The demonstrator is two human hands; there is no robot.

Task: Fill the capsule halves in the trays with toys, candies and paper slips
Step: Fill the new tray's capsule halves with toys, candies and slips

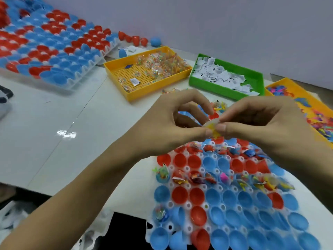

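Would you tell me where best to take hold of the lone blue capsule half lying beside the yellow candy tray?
Grip the blue capsule half across its rounded dome, from above; it seems to sit dome-up beside the yellow candy tray, its rim apparently down against the table.

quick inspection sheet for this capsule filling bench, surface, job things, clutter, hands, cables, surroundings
surface: white table, glare spot near the middle.
job's things: near tray of red and blue capsule halves, some rows filled, many empty; far tray of halves; yellow bin of wrapped candies; green bin of paper slips; orange bin of small toys.
clutter: loose capsule halves by the wall.
hands: left hand and right hand together pinch a small yellow packet above the near tray.
cables: nothing seen.
surroundings: pale wall behind the table.
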